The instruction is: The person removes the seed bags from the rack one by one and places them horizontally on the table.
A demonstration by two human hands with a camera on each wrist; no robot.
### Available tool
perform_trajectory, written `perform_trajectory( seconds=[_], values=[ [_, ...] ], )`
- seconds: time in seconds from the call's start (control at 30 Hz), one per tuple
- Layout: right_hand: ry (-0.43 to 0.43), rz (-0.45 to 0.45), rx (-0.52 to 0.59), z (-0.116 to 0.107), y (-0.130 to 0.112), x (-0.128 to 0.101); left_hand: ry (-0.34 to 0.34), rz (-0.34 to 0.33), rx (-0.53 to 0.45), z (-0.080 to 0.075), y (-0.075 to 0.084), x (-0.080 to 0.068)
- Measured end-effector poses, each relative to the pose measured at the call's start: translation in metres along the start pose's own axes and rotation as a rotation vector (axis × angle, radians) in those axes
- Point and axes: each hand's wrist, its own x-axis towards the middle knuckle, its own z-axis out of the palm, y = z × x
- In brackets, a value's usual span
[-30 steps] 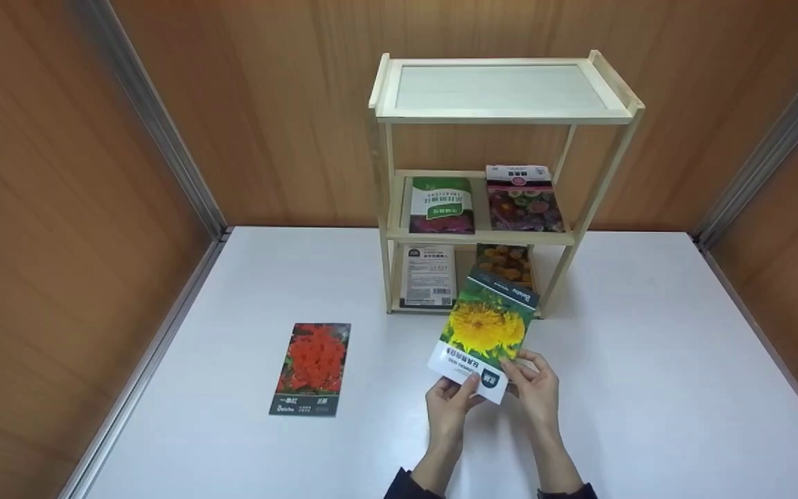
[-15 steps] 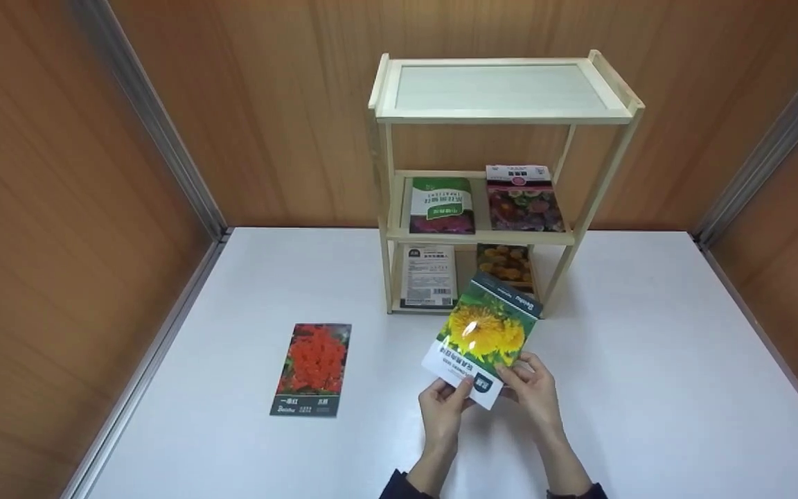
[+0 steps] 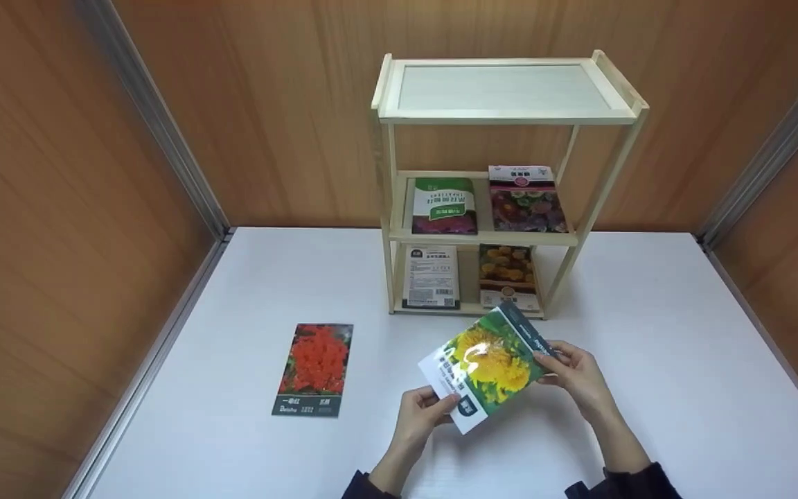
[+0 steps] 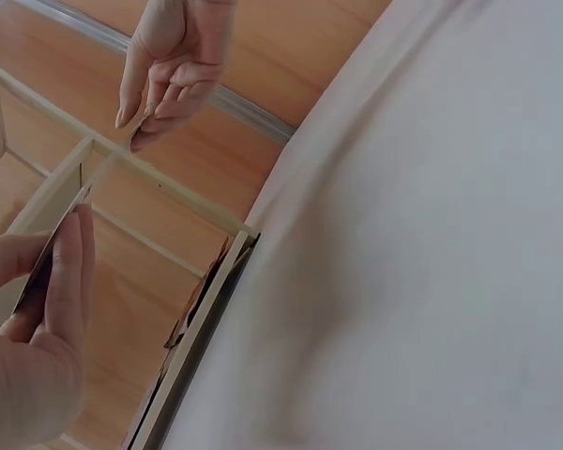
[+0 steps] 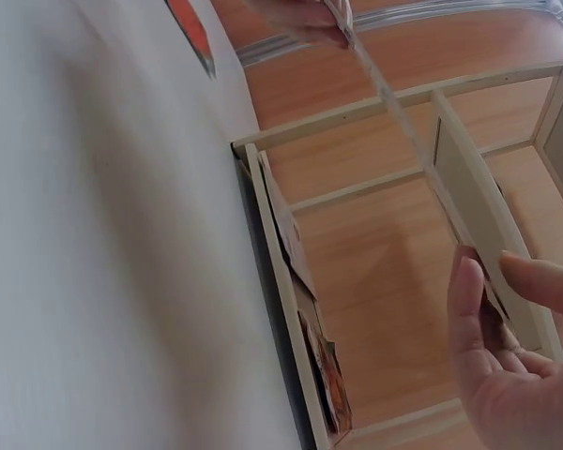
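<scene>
A seed packet with yellow flowers (image 3: 485,364) is held tilted above the white table between both hands. My left hand (image 3: 421,417) pinches its white lower corner, thumb on the front. At the dark top end, my right hand (image 3: 577,374) pinches the opposite edge between thumb and fingers. Both wrist views show the packet nearly edge-on, with the left hand (image 4: 42,309) and the right hand (image 5: 516,347) gripping its ends. A seed packet with red flowers (image 3: 316,364) lies flat on the table to the left.
Behind the hands stands a light wooden shelf rack (image 3: 503,116). Its middle tier bears a green-and-white packet (image 3: 444,206) and a purple-flower packet (image 3: 527,201). On the bottom tier lie a white text-side packet (image 3: 431,277) and an orange-flower packet (image 3: 508,274). Wooden panels (image 3: 288,138) enclose the table.
My right hand has shifted from the packet's lower part to its dark top end, moving right. The packet has turned clockwise and come nearer, uncovering the orange-flower packet. My left hand moved slightly left and down.
</scene>
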Motion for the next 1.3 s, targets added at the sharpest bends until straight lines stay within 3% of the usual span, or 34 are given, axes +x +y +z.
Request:
perform_trajectory(
  seconds=[0.2,0.33,0.43,0.5,0.67,0.73,0.83,0.9,1.07,1.3],
  values=[
    [-0.040,0.078,-0.093,-0.004,-0.001,-0.006,-0.054,-0.012,0.057,-0.010,0.017,-0.013],
    [-0.036,0.085,-0.091,0.000,0.001,-0.010,-0.056,-0.020,0.070,-0.016,0.012,-0.009],
    [0.032,0.106,-0.064,0.005,0.004,-0.010,-0.022,-0.024,0.062,-0.018,0.007,-0.003],
    [0.085,0.115,-0.038,0.009,0.005,-0.010,0.041,-0.024,0.047,-0.016,0.006,0.000],
    [0.206,0.130,0.049,0.024,0.006,-0.011,0.244,0.031,-0.132,0.001,0.002,0.002],
    [0.234,0.130,0.082,0.030,0.008,-0.011,0.296,0.057,-0.224,0.010,-0.005,0.001],
    [0.276,0.132,0.111,0.040,0.013,-0.012,0.335,0.069,-0.273,0.026,-0.015,0.002],
    [0.311,0.100,0.132,0.045,0.028,-0.007,0.359,0.043,-0.287,0.036,-0.023,0.005],
    [0.330,0.024,0.172,0.054,0.067,0.004,0.407,0.064,-0.322,0.057,-0.024,0.007],
    [0.340,0.002,0.245,0.072,0.054,-0.009,0.465,0.138,-0.362,0.069,-0.021,0.005]
  ],
)
